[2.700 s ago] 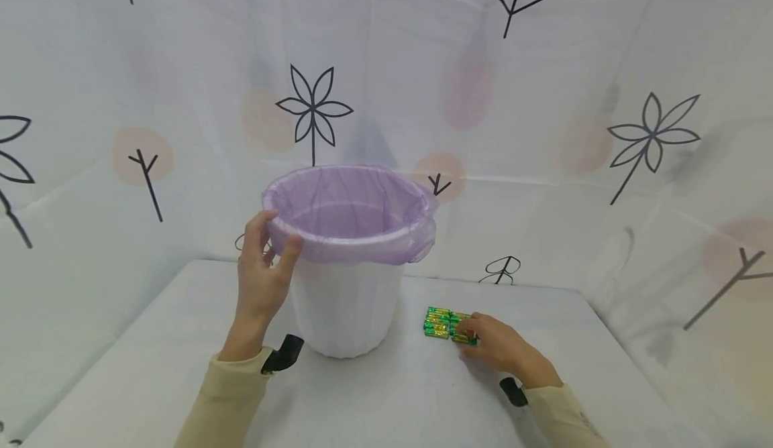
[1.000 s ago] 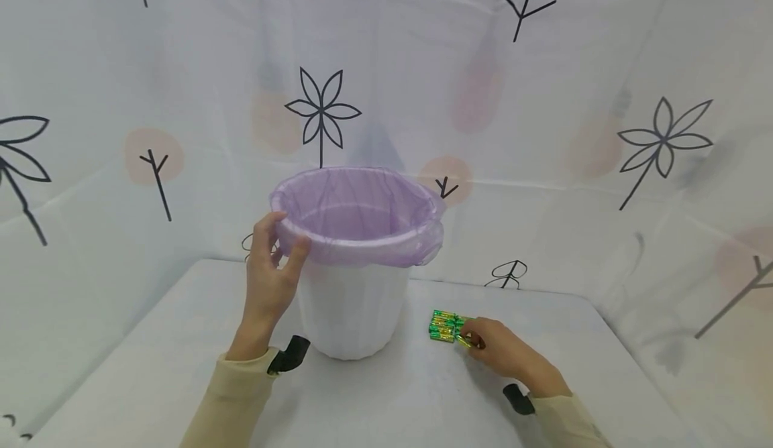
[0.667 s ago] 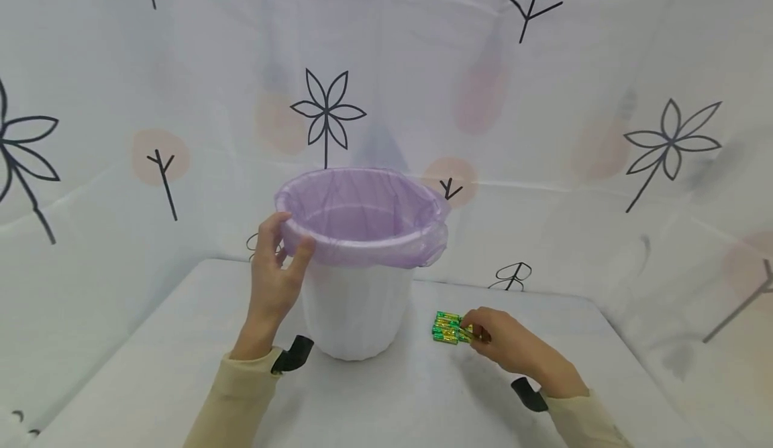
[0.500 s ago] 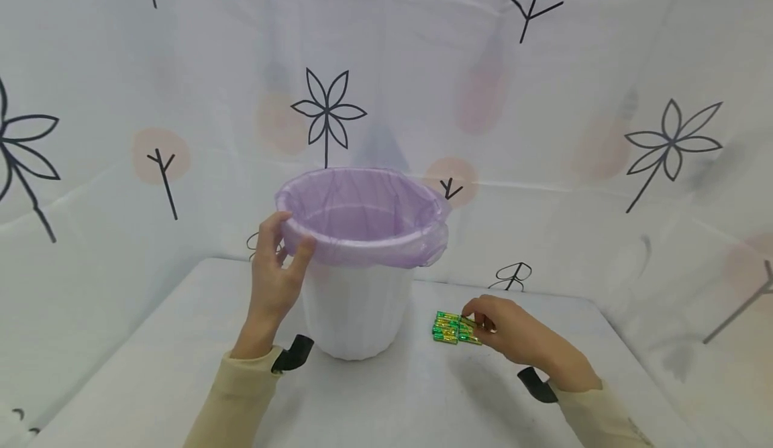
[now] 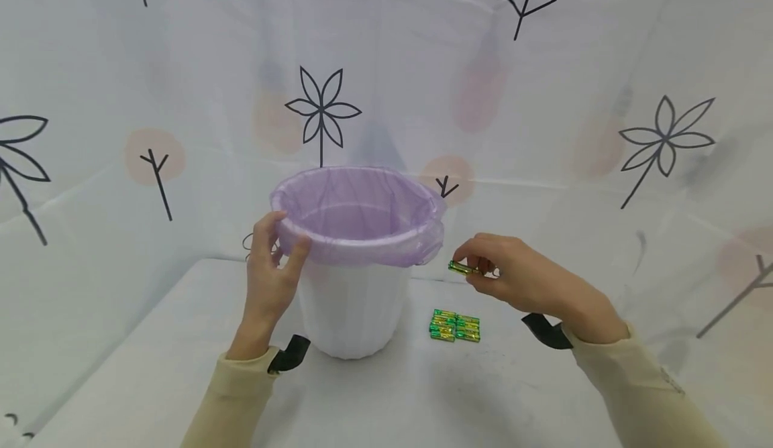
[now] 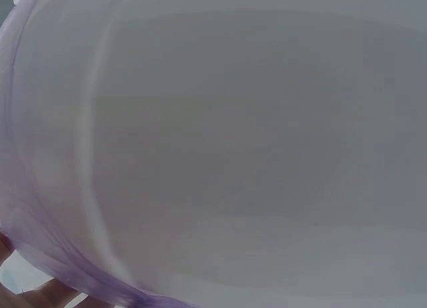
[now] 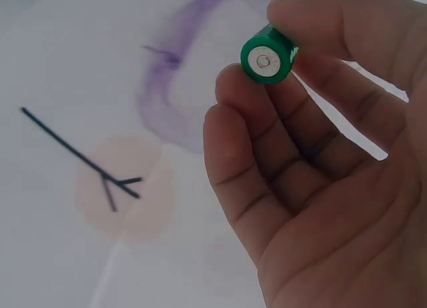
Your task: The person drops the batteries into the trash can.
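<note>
A white trash bin (image 5: 353,314) stands on the table, its rim covered by a purple plastic bag (image 5: 362,253) folded outward. My left hand (image 5: 268,284) holds the bin's left rim, thumb in front and fingers round the side; only some fingertips (image 6: 57,291) show in the left wrist view. Between thumb and fingers, my right hand (image 5: 531,277) pinches a green and gold battery (image 5: 461,268), raised above the table to the right of the bin. Its green end with a white disc faces the right wrist view. Several like batteries (image 5: 443,326) lie side by side below that hand.
The white table (image 5: 386,408) reaches back to a white cloth backdrop (image 5: 543,220) printed with black plant outlines and pale patches. The bin stands left of the batteries. A black strap (image 5: 546,330) sits at my right wrist.
My right hand picked one battery out of the group and lifted it up, to about the height of the bag's lower edge. The left hand keeps its hold on the rim.
</note>
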The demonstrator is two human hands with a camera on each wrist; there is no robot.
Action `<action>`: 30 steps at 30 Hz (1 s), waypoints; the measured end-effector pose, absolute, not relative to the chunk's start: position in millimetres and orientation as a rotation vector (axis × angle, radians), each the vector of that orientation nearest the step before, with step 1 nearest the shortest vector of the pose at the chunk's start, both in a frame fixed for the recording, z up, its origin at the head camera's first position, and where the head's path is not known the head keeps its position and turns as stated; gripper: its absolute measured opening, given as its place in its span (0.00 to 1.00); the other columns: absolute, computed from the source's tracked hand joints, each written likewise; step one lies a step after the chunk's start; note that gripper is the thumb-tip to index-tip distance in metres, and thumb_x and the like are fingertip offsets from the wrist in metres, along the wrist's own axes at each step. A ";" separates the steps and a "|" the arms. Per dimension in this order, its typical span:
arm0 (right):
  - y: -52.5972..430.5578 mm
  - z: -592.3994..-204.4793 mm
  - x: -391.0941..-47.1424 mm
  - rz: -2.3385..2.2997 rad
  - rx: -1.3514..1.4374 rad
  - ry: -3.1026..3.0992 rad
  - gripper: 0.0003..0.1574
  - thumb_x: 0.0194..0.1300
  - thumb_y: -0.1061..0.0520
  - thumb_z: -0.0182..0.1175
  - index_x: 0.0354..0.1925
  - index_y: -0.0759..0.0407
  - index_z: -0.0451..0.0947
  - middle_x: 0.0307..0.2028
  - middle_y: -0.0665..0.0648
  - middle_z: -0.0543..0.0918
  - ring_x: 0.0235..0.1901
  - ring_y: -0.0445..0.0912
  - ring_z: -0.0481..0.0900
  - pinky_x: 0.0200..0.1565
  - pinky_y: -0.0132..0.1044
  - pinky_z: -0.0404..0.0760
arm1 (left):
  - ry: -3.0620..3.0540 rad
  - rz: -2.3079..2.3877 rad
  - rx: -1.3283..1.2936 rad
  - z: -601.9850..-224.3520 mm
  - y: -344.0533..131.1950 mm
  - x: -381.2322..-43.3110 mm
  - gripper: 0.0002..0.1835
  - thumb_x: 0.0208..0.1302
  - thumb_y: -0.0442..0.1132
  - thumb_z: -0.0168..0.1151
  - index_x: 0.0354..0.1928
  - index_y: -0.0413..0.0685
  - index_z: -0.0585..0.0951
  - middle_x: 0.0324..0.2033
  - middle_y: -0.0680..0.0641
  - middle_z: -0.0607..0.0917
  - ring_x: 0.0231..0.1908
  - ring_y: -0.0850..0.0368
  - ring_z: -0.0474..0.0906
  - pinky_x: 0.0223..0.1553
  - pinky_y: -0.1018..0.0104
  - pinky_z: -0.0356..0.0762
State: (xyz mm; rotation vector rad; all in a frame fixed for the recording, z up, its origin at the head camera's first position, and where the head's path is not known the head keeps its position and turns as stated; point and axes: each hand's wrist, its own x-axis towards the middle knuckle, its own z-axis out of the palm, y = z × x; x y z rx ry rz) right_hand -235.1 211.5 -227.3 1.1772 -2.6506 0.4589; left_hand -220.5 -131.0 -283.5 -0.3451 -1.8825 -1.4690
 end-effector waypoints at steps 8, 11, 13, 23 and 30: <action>183.9 -185.5 -244.2 0.471 1.335 -2.479 0.18 0.58 0.67 0.64 0.46 0.52 0.78 0.32 0.43 0.76 0.33 0.38 0.72 0.35 0.33 0.77 | -1.874 -1.489 -0.354 -285.0 -129.9 -221.6 0.26 0.65 0.34 0.58 0.62 0.35 0.63 0.65 0.36 0.64 0.66 0.39 0.61 0.61 0.37 0.61; 168.5 -176.2 -252.8 0.468 1.384 -2.443 0.16 0.58 0.67 0.63 0.45 0.55 0.79 0.32 0.45 0.77 0.33 0.39 0.73 0.37 0.34 0.78 | -1.881 -1.482 -0.351 -285.0 -130.7 -220.1 0.26 0.65 0.34 0.58 0.62 0.35 0.63 0.65 0.37 0.64 0.66 0.39 0.61 0.61 0.37 0.61; 157.5 -170.2 -258.7 0.475 1.392 -2.446 0.15 0.57 0.67 0.62 0.44 0.56 0.79 0.32 0.46 0.78 0.33 0.39 0.73 0.37 0.34 0.78 | -1.884 -1.477 -0.356 -285.0 -131.5 -219.6 0.26 0.65 0.33 0.58 0.62 0.35 0.63 0.65 0.37 0.64 0.66 0.39 0.61 0.61 0.37 0.62; 111.7 -159.1 -295.0 0.498 1.307 -2.590 0.11 0.60 0.62 0.61 0.43 0.52 0.80 0.28 0.49 0.77 0.30 0.43 0.73 0.34 0.36 0.76 | -1.887 -1.484 -0.363 -284.6 -133.3 -220.2 0.27 0.65 0.35 0.57 0.63 0.38 0.62 0.66 0.38 0.64 0.66 0.40 0.60 0.62 0.36 0.60; 90.9 -166.7 -318.6 0.577 1.239 -2.703 0.13 0.60 0.61 0.60 0.43 0.49 0.81 0.29 0.51 0.78 0.31 0.44 0.74 0.34 0.36 0.76 | -1.890 -1.499 -0.365 -285.0 -133.4 -220.3 0.27 0.65 0.35 0.58 0.64 0.40 0.62 0.66 0.39 0.64 0.67 0.39 0.59 0.62 0.35 0.58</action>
